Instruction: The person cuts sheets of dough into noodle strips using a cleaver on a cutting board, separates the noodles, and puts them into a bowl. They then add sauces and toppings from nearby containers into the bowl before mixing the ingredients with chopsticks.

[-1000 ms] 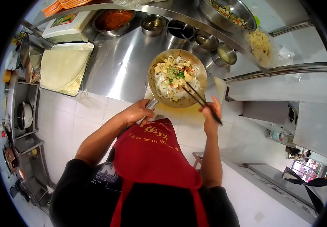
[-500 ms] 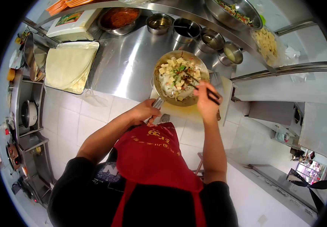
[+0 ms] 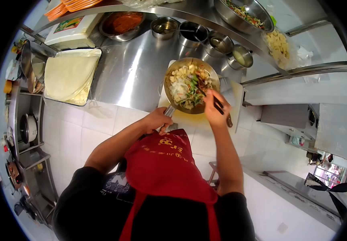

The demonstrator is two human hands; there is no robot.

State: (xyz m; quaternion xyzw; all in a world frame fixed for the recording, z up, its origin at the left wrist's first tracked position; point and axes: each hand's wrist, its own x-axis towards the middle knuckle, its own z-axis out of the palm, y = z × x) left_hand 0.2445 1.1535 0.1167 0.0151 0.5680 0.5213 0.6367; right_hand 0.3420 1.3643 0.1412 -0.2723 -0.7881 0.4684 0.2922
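My left hand (image 3: 157, 121) is closed around the metal handle (image 3: 169, 111) of a round pan (image 3: 213, 76). White noodles (image 3: 178, 90), pale cubes, green pieces and dark reddish bits fill the pan. Dark chopsticks (image 3: 218, 107) are gripped in my right hand (image 3: 216, 108) at the pan's right edge, their tips in the food. Under the pan lies a pale cutting board (image 3: 185, 118). Beside it on the right, a knife's wooden handle (image 3: 229, 121) shows next to my right hand.
Behind the pan stand several metal pots, among them a small one with pale liquid (image 3: 242, 56), and a bowl of red sauce (image 3: 123, 25). To the left, a tray holds pale flat sheets (image 3: 67, 76). A metal shelf (image 3: 157, 11) crosses above the counter, bearing a vegetable bowl (image 3: 245, 16).
The food in the pan is more mixed: the cubes have shifted toward the upper left and the dark bits have spread. My right hand has moved slightly down and left, still holding the chopsticks.
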